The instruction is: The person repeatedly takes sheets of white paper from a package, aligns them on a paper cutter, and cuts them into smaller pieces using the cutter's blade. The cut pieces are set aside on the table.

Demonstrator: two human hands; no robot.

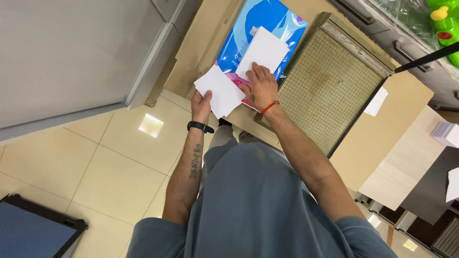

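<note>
Step in hand: the person appeared to be sorting cut white sheets on top of the blue paper pack (pixel 260 33), which served as the landmark for everything else.
Left hand: the left hand (pixel 202 104) pinched a small stack of white sheets (pixel 219 91) at its near corner, thumb on top, fingers curled beneath; the stack overhung the near-left edge of the pack.
Right hand: the right hand (pixel 261 86) lay flat, fingers spread and unclenched, pressing on the pack just below a second white sheet (pixel 263 51) that rested on the pack's middle. It grasped nothing that could be seen.
Next move, as judged: bringing the two lots of paper together would call for squaring their edges and keeping the thin sheets from sliding on the glossy wrapper.
Surface: the pack lay on a brown cardboard-coloured table (pixel 406 95); just right of the pack sat a gridded paper cutter (pixel 330 91), with a loose white slip (pixel 376 101) beyond its right side.
Room: pale glossy floor tiles (pixel 110 167) spread left of and below the pack; a grey cabinet (pixel 71 57) stood well to its left.
</note>
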